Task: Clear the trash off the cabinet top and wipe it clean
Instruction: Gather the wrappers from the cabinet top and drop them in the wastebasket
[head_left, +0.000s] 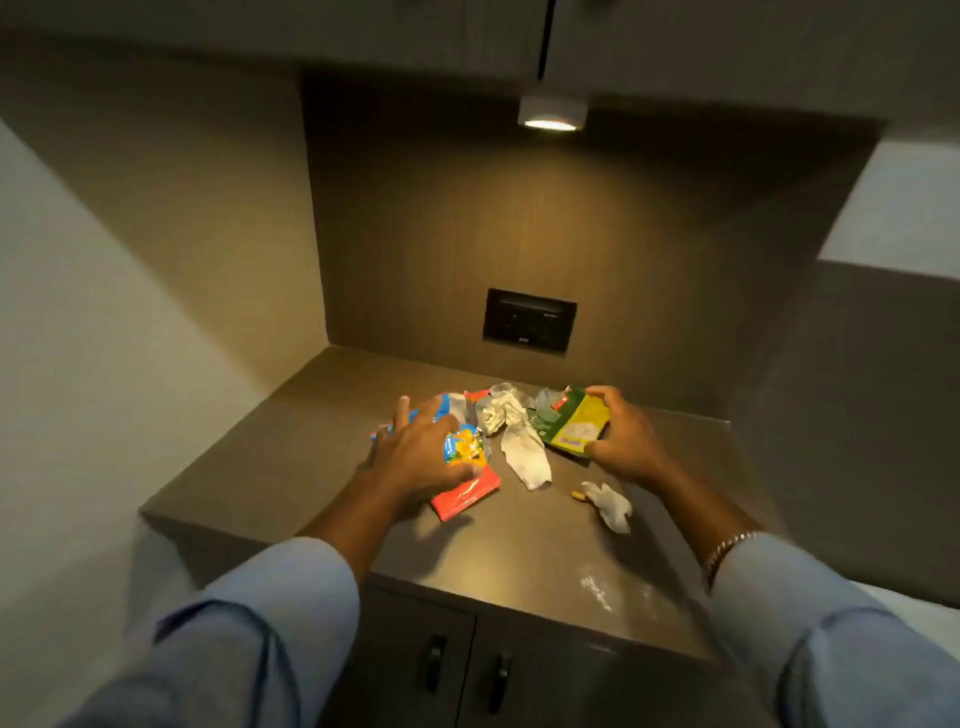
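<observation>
Trash lies in a heap on the brown cabinet top (291, 447). My left hand (415, 452) rests over a blue and orange snack wrapper (464, 448), fingers curled around it, with a red wrapper (465, 493) flat beneath. My right hand (626, 439) grips the edge of a green and yellow packet (574, 428). Between my hands sit crumpled white tissues (514, 434). A smaller tissue wad (610, 504) and a tan crumb (578, 496) lie nearer the front, under my right wrist.
A pale smear (602, 592) marks the front right of the top. A black socket panel (529, 320) is set in the back wall, with a lamp (550, 111) under the upper cabinets. Two doors with dark handles (434, 662) close the cabinet below.
</observation>
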